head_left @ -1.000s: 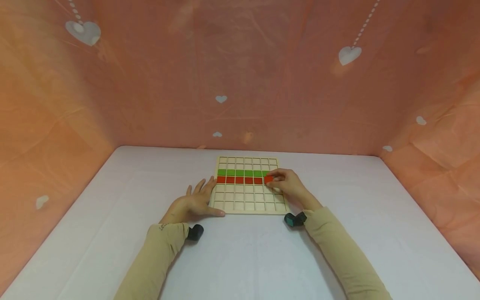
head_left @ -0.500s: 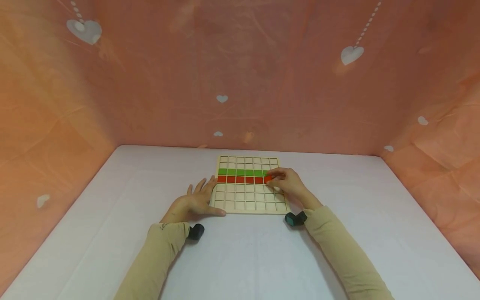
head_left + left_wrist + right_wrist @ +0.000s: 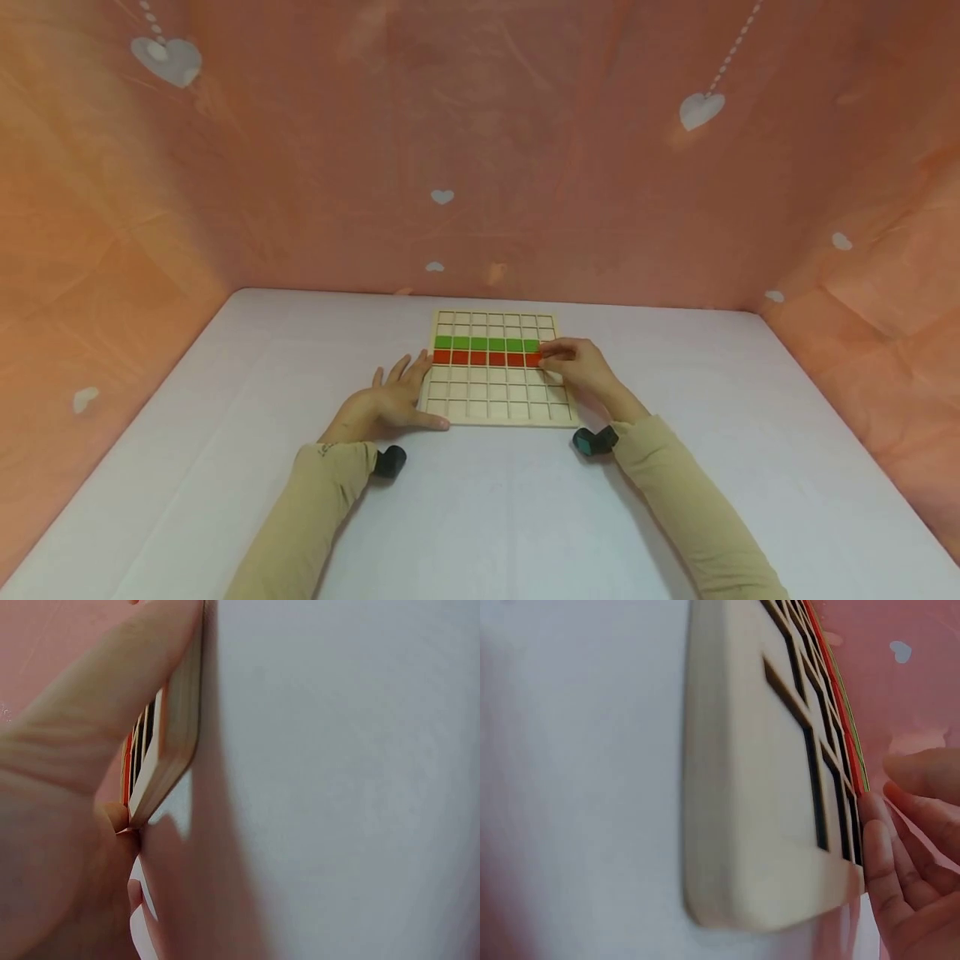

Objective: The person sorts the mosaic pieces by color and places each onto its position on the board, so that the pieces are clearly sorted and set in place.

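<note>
A pale wooden grid board [image 3: 498, 392] lies on the table, with a row of green tiles [image 3: 480, 343] and, just nearer, a row of red tiles [image 3: 478, 358] set in it. My left hand [image 3: 386, 406] spreads along the board's left side, fingertips at the left edge and thumb at the near edge. At the right end of the red row is my right hand [image 3: 588, 368], covering a few squares there. In the right wrist view its thumb [image 3: 926, 771] is apart from the fingers, no tile showing between them, and fingertips touch the board's side [image 3: 838, 881].
A white cloth [image 3: 480, 508] covers the table around the board. An orange curtain [image 3: 337, 167] with pale hearts stands behind it and on both sides. Black wrist cameras [image 3: 594, 442] sit at both cuffs.
The last red tile, pinched by my right hand before, now lies flat in the row. That hand has released it and drawn back slightly to the right. The left hand keeps its place.
</note>
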The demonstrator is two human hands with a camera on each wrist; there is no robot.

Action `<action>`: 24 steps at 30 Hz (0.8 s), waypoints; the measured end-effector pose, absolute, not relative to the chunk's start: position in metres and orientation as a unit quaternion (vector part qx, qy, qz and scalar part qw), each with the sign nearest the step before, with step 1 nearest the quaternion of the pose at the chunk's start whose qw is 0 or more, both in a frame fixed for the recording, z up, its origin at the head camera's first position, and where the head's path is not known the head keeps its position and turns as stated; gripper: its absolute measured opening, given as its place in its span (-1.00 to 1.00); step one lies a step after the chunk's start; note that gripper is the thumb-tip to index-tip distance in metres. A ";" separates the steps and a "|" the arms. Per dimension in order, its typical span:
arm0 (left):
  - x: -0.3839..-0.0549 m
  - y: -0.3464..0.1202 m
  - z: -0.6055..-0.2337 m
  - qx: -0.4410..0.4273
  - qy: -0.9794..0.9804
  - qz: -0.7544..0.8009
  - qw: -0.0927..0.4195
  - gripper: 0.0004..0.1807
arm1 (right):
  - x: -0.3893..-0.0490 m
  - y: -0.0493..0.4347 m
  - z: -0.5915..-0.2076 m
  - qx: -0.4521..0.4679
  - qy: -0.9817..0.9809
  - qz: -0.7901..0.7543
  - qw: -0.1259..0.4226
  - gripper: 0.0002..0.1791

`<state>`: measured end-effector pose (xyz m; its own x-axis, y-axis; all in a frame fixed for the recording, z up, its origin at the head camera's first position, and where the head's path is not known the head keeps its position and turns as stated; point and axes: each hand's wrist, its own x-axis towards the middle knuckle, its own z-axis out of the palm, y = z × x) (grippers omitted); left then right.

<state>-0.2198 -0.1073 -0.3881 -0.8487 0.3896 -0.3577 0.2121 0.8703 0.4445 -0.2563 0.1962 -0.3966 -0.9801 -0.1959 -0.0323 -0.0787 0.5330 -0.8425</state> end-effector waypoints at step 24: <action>-0.217 -0.109 -0.396 0.152 0.940 0.232 0.198 0.24 | -0.243 0.216 -0.401 -0.076 0.865 -0.490 0.079 -0.61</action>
<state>-0.2172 -0.1090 -0.3958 -0.8755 0.3780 -0.3011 0.1943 0.8458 0.4969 -0.2429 0.2156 -0.4010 -0.9759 -0.2093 -0.0622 -0.0541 0.5079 -0.8597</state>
